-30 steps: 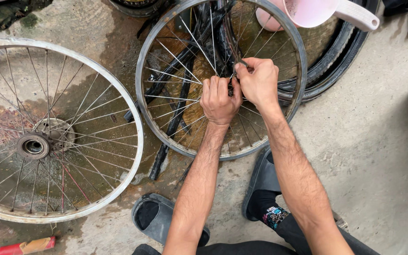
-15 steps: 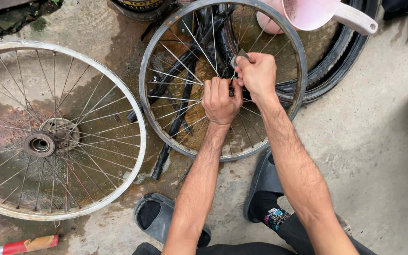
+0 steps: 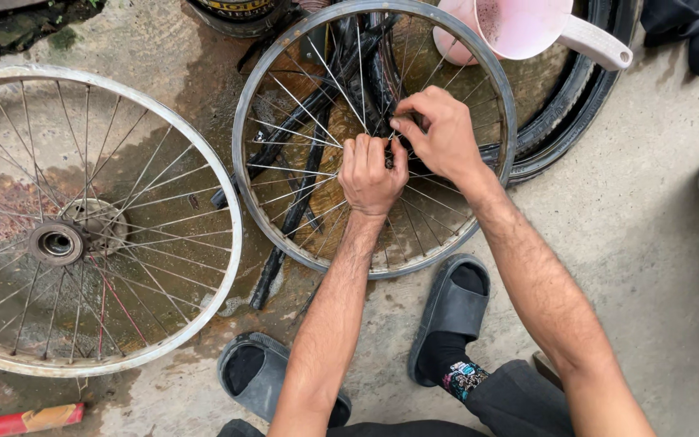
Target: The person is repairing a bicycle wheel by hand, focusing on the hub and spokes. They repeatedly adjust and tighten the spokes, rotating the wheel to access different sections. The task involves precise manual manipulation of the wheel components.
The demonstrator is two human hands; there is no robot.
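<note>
Nearest, two grey slippers (image 3: 455,311) are planted on the wet concrete floor (image 3: 649,267), w/ a red-handled tool (image 3: 22,421) lying at bottom left. Above them the left hand (image 3: 371,174) is curling into a fist around something at the hub of the upright wheel (image 3: 285,235); can't tell what it's clamping. The right hand (image 3: 445,133) is pinching w/ fingertips at the same spot, among the spokes.

Risks, as I judge: wheel is standing free, so a hard twist could be tipping it; thin spokes could be nicking knuckles if the grip slips; wet floor is making footing slick.

Left, a second wheel (image 3: 204,174) is lying flat. Farthest, a pink jug (image 3: 527,24) is sitting by black tyres (image 3: 568,121).
</note>
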